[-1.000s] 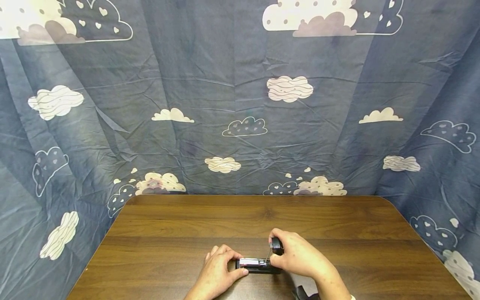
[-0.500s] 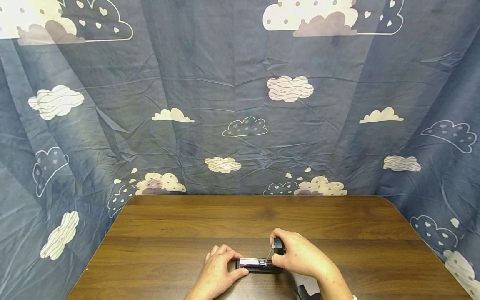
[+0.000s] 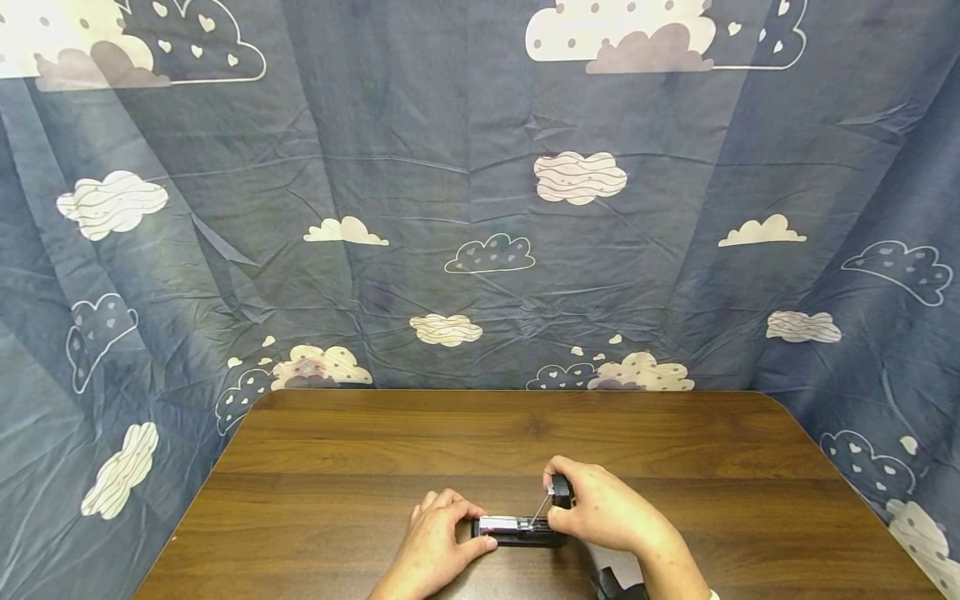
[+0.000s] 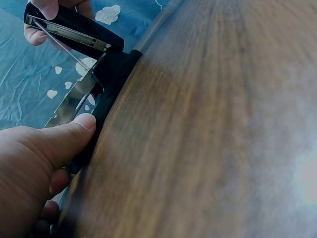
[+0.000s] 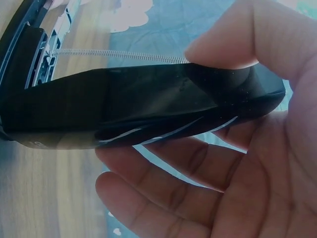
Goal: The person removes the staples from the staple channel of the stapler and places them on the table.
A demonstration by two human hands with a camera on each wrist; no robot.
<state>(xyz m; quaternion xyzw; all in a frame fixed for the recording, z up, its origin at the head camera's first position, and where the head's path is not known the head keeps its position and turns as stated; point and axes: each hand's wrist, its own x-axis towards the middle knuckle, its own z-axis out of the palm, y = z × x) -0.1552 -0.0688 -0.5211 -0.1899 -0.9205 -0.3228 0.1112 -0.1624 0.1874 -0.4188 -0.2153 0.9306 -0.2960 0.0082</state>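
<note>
A black stapler lies on the wooden table with its top arm lifted steeply from the base. My left hand grips the base's front end, thumb on the near side and fingers on the far side. My right hand holds the raised top arm near its tip, between thumb and fingers. A thin coil spring stretches from the top arm down to the metal staple channel. In the left wrist view, the metal-lined underside of the arm shows. Whether staples lie in the channel, I cannot tell.
The brown wooden table reaches back to a dark blue cloud-patterned curtain. A black object, partly cut off, shows beside the right forearm at the lower edge.
My right hand has moved slightly to the right, swinging the stapler's top arm further back. The spring shows longer and more slanted. My left hand has stayed on the base.
</note>
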